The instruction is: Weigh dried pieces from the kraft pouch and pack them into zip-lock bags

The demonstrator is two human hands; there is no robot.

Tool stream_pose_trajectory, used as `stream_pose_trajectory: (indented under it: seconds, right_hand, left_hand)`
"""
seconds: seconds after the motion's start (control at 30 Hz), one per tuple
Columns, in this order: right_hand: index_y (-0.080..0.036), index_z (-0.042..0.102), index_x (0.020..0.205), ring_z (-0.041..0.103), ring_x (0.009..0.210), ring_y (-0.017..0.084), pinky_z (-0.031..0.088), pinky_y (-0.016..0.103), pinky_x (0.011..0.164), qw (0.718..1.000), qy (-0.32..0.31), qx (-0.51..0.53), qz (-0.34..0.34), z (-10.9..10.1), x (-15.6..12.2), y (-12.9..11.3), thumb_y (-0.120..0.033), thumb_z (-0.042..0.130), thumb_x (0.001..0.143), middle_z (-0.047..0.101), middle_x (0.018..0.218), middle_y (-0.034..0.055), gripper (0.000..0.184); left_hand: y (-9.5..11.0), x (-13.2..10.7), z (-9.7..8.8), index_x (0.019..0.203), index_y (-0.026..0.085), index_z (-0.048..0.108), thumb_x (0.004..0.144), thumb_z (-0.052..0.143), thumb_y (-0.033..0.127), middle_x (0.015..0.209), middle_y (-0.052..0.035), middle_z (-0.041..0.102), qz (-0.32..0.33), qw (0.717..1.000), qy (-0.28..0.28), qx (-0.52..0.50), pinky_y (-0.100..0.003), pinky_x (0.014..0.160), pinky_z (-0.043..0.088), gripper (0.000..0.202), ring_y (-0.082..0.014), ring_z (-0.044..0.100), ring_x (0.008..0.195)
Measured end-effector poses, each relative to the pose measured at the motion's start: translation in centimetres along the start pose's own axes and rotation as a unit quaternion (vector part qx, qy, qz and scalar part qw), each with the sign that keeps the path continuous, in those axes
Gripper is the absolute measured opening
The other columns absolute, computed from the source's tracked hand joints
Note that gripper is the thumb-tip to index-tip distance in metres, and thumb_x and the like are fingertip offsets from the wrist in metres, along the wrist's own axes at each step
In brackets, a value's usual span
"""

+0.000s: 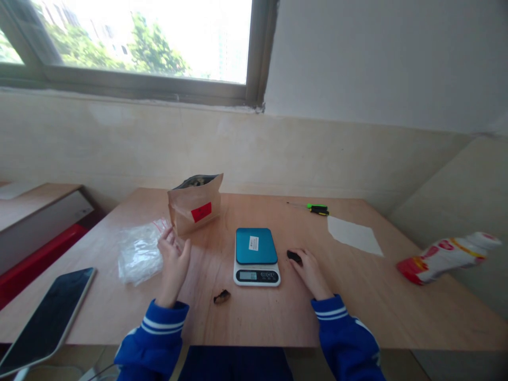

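My left hand (pixel 175 262) is raised beside a pile of clear zip bags (pixel 138 254), thumb apart from the fingers and nothing visible in it. Whether its fingertips touch the bags I cannot tell. Between the fingers of my right hand (pixel 311 271) is a small dark oblong piece (pixel 294 256), just right of a digital kitchen scale (pixel 256 256). The scale has a blue-green top with a white label and a lit display; nothing is being weighed on it. In front of the scale lies a small brown-black curled piece (pixel 221 297).
An open brown paper pouch (pixel 194 206) with a red label stands behind the bags. Two screwdrivers (pixel 317 209) and a white paper sheet (pixel 353 235) lie at the back right. A tilted bottle (pixel 444 259) is at the right, a tablet (pixel 47 317) at the left edge.
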State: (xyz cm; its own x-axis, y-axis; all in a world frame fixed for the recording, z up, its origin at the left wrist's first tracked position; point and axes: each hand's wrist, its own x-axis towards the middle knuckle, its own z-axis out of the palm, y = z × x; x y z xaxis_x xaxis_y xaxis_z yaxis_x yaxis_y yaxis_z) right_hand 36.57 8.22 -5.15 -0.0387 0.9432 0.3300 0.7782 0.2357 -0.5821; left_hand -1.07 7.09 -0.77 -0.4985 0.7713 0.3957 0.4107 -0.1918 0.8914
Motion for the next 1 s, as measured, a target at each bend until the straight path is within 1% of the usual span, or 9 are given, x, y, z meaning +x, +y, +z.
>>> stream_pose_trajectory:
  seconds: [0.1, 0.13, 0.2, 0.3, 0.43, 0.53, 0.63, 0.83, 1.0]
  right_hand:
    - [-0.016, 0.070, 0.099, 0.066, 0.091, 0.024, 0.053, 0.042, 0.084, 1.000, 0.022, 0.018, 0.012, -0.2, 0.5, -0.8, -0.019, 0.057, 0.078, 0.068, 0.097, 0.0110, 0.025]
    - [-0.016, 0.069, 0.100, 0.065, 0.092, 0.024, 0.053, 0.041, 0.083, 0.999, 0.032, 0.034, 0.012, -0.3, 0.7, -1.3, -0.022, 0.057, 0.079, 0.068, 0.098, 0.0109, 0.025]
    - [-0.018, 0.068, 0.106, 0.064, 0.096, 0.024, 0.053, 0.040, 0.082, 0.997, 0.035, 0.073, -0.002, -0.1, 1.4, -3.0, -0.028, 0.057, 0.082, 0.068, 0.102, 0.0107, 0.028]
    - [-0.019, 0.066, 0.110, 0.063, 0.098, 0.022, 0.052, 0.037, 0.085, 0.993, 0.000, 0.106, -0.044, 0.5, 2.9, -6.3, -0.029, 0.057, 0.085, 0.067, 0.106, 0.0097, 0.029]
    - [-0.018, 0.068, 0.107, 0.064, 0.098, 0.021, 0.050, 0.036, 0.090, 0.991, -0.047, 0.092, -0.081, 2.1, 4.6, -9.6, -0.022, 0.058, 0.085, 0.066, 0.103, 0.0083, 0.025]
    - [-0.017, 0.069, 0.104, 0.065, 0.098, 0.021, 0.050, 0.037, 0.091, 0.990, -0.078, 0.083, -0.083, 3.1, 5.1, -10.2, -0.024, 0.063, 0.082, 0.066, 0.104, 0.0095, 0.023]
    - [-0.018, 0.069, 0.107, 0.063, 0.109, 0.024, 0.047, 0.041, 0.098, 0.990, -0.086, 0.084, -0.077, 3.3, 4.8, -9.7, -0.029, 0.061, 0.085, 0.066, 0.116, 0.0126, 0.026]
    - [-0.016, 0.068, 0.113, 0.059, 0.118, 0.025, 0.043, 0.046, 0.104, 0.993, -0.063, 0.079, -0.061, 2.6, 4.0, -8.0, -0.032, 0.045, 0.094, 0.065, 0.123, 0.0137, 0.034]
    - [-0.019, 0.060, 0.125, 0.051, 0.127, 0.023, 0.040, 0.046, 0.108, 0.991, -0.055, 0.106, -0.056, 1.7, 2.9, -7.4, -0.038, 0.043, 0.094, 0.058, 0.133, 0.0119, 0.040]
  left_hand:
    - [0.2, -3.2, -1.5, 0.115, 0.022, 0.045, 0.082, 0.052, 0.040, 0.124, -0.0153, 0.050, -0.047, 0.999, 0.000, -0.012, -0.051, 0.094, 0.049, 0.038, -0.0306, 0.053, 0.118]
    - [0.3, -4.3, -1.9, 0.109, 0.022, 0.049, 0.083, 0.051, 0.041, 0.117, -0.0139, 0.055, -0.046, 0.999, -0.021, 0.004, -0.052, 0.093, 0.050, 0.032, -0.0304, 0.056, 0.114]
    - [0.6, -6.4, -2.4, 0.101, 0.026, 0.056, 0.086, 0.048, 0.041, 0.107, -0.0107, 0.063, -0.014, 0.995, -0.089, 0.043, -0.054, 0.094, 0.048, 0.023, -0.0295, 0.059, 0.107]
    - [0.7, -8.7, -2.4, 0.097, 0.029, 0.063, 0.085, 0.052, 0.039, 0.104, -0.0079, 0.068, 0.073, 0.970, -0.211, 0.093, -0.056, 0.099, 0.044, 0.019, -0.0301, 0.059, 0.109]
    - [-0.1, -9.9, -2.0, 0.100, 0.027, 0.067, 0.080, 0.060, 0.037, 0.105, -0.0074, 0.071, 0.135, 0.939, -0.287, 0.137, -0.056, 0.101, 0.043, 0.023, -0.0309, 0.058, 0.113]
    - [-1.1, -9.9, -2.0, 0.104, 0.026, 0.067, 0.078, 0.063, 0.035, 0.107, -0.0088, 0.070, 0.150, 0.928, -0.306, 0.153, -0.055, 0.100, 0.044, 0.028, -0.0318, 0.057, 0.115]
    - [-1.6, -10.2, -1.9, 0.104, 0.028, 0.067, 0.078, 0.062, 0.029, 0.106, -0.0071, 0.071, 0.157, 0.919, -0.320, 0.171, -0.054, 0.100, 0.044, 0.026, -0.0316, 0.057, 0.116]
    - [-1.8, -11.1, -1.3, 0.099, 0.031, 0.068, 0.083, 0.054, 0.025, 0.101, -0.0041, 0.073, 0.153, 0.927, -0.282, 0.194, -0.052, 0.090, 0.050, 0.022, -0.0324, 0.060, 0.113]
    - [0.6, -8.8, -0.6, 0.103, 0.028, 0.067, 0.085, 0.054, 0.027, 0.102, -0.0052, 0.072, 0.170, 0.934, -0.264, 0.168, -0.046, 0.084, 0.053, 0.022, -0.0284, 0.064, 0.102]
